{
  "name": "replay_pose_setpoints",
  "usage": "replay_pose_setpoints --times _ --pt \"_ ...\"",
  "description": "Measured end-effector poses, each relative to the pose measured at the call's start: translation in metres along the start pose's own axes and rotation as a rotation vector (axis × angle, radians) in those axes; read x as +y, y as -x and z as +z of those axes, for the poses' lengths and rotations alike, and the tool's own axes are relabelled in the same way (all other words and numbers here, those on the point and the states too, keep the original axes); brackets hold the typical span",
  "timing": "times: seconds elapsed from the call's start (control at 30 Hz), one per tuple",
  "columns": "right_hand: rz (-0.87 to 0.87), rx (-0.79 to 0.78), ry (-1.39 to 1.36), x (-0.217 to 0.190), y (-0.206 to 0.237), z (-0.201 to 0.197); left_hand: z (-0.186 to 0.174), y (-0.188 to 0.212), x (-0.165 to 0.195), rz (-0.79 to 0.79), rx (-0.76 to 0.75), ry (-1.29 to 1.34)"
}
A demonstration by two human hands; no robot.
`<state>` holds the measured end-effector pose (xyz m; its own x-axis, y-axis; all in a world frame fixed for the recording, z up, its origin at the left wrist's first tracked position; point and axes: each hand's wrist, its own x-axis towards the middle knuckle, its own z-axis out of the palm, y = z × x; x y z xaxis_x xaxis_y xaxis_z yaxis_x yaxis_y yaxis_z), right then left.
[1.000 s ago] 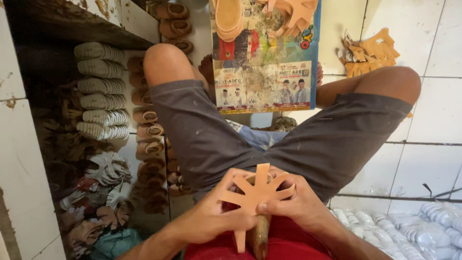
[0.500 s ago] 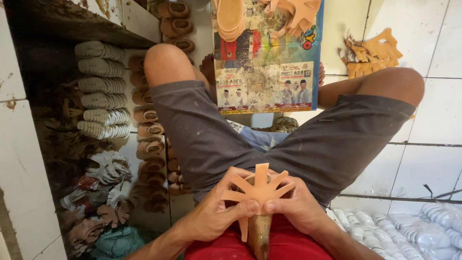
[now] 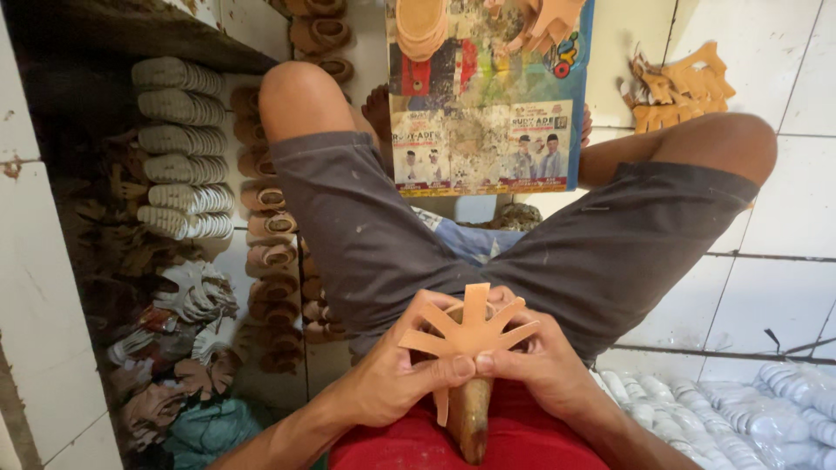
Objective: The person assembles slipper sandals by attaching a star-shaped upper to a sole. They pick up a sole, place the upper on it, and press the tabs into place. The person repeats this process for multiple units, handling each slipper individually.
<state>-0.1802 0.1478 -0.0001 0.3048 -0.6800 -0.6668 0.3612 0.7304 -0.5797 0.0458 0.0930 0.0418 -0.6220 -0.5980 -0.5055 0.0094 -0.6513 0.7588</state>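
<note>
Left hand [image 3: 392, 379] and right hand [image 3: 544, 370] both curled shut, thumbs pinching flat tan leather cutout with radiating strips [image 3: 468, 335] over lap, atop worn brown wooden peg [image 3: 470, 418]. Grey shorts [image 3: 366, 235] at 12 o'clock; stacked woven sandal soles [image 3: 178, 144] at 10.

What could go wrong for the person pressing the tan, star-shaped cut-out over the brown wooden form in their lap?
The tan star-shaped cut-out has thin strips that may crease or tear under the pinching left hand and right hand. The brown wooden form sits loosely between the thighs, so it might slip.
</note>
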Motion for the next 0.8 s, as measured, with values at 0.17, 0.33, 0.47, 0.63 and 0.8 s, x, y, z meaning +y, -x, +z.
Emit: replay_pose_setpoints --times 0.17,0.33,0.47,0.63,0.8 --pt "-0.001 -0.046 0.012 -0.004 0.002 0.0 -0.002 -0.001 0.004 -0.064 0.006 0.02" --pt "0.006 -0.047 0.016 -0.009 0.003 0.006 -0.001 -0.001 0.007 -0.079 0.006 0.052" --pt "-0.014 -0.068 0.037 -0.012 0.0 0.008 -0.002 0.0 0.005 -0.09 0.013 0.056" --pt "0.013 -0.104 0.018 -0.015 0.0 0.01 -0.005 0.002 0.001 -0.078 -0.016 0.108" --pt "0.027 -0.15 -0.042 -0.017 -0.001 0.012 -0.004 0.002 -0.001 -0.062 -0.035 0.163"
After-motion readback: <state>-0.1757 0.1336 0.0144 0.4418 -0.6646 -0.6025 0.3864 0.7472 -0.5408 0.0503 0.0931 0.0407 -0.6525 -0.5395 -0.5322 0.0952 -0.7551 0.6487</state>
